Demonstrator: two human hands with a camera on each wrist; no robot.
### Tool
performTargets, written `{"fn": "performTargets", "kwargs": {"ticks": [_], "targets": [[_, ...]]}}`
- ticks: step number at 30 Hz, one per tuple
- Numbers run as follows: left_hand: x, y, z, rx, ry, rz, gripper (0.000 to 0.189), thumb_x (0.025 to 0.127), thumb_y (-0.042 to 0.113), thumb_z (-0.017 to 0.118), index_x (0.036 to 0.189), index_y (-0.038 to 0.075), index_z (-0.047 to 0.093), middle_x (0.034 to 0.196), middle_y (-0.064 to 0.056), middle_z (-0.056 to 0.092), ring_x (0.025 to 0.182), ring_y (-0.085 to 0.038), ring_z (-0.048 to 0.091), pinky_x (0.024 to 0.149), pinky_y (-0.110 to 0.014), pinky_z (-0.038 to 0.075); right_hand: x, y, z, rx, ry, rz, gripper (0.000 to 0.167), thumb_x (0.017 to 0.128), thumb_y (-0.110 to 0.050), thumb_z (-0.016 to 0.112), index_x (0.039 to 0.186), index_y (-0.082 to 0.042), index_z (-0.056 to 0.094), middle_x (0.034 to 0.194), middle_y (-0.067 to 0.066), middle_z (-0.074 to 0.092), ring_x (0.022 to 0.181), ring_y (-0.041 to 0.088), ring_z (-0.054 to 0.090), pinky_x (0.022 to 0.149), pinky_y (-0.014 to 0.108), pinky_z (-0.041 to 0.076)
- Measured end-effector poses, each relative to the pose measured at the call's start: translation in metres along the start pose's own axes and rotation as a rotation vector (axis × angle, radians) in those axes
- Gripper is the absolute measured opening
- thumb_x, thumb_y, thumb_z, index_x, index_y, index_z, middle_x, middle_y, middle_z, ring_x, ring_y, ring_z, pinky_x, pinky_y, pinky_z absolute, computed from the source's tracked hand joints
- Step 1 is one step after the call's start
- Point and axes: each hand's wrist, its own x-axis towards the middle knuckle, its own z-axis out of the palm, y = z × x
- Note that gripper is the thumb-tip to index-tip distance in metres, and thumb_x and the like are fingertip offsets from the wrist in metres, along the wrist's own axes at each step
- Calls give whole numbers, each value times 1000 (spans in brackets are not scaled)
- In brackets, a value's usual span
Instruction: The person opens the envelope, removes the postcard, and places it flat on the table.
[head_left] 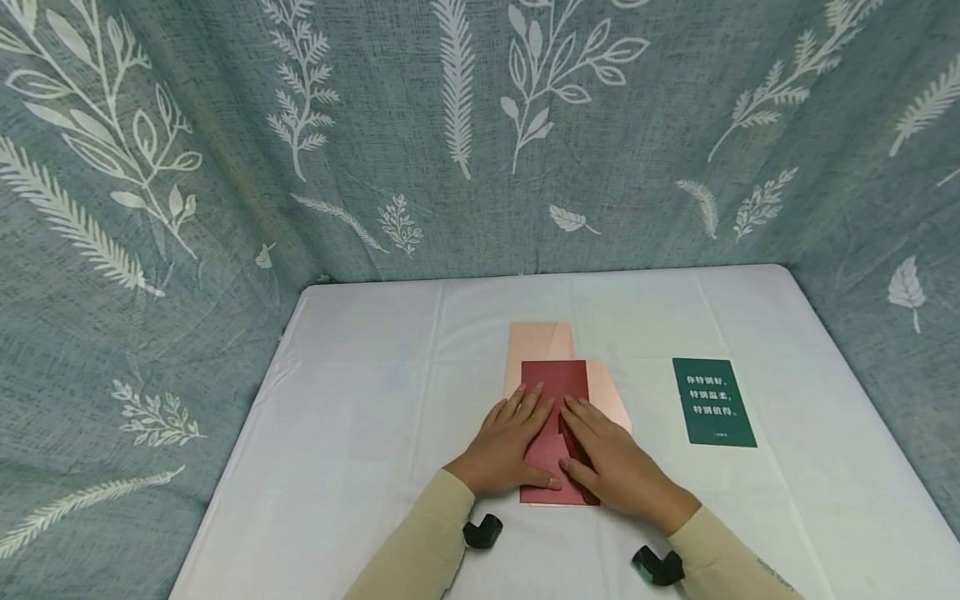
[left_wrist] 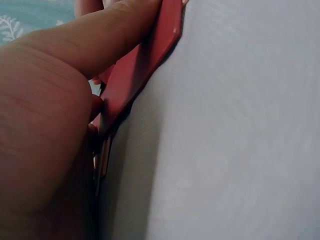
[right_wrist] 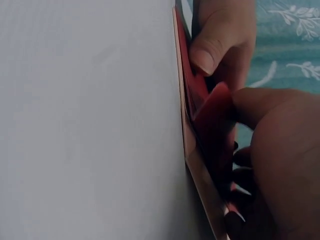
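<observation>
On the table lies a red paper sheet or envelope (head_left: 553, 375), over a larger pale pink sheet of folded paper (head_left: 536, 340). My left hand (head_left: 508, 442) rests on the left part of the red paper, fingers spread and thumb toward its lower middle. On its right side my right hand (head_left: 618, 462) touches a narrow red flap (head_left: 576, 454), which stands partly raised. In the right wrist view the right thumb is against the lifted flap (right_wrist: 216, 112), with the other fingers behind in shadow. The left wrist view shows the left thumb on the red paper (left_wrist: 125, 90).
A dark green card (head_left: 716, 404) with white writing lies to the right on the white tablecloth (head_left: 360, 375). Black wrist devices (head_left: 483, 532) are at both sleeves. A green leaf-patterned curtain (head_left: 360, 133) hangs along the back and sides of the table.
</observation>
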Motion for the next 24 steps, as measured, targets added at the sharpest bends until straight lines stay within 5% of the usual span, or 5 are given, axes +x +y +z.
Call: {"fn": "performTargets", "kwargs": {"ticks": [24], "targets": [[0, -2, 3, -14, 5, -3, 118, 90, 66, 81, 176, 16, 17, 182, -2, -2, 165, -25, -10, 130, -51, 3, -9, 10, -13, 95, 13, -10, 69, 109, -33, 70, 169, -17, 42, 179, 7, 25, 157, 36, 36, 114, 62, 42]]}}
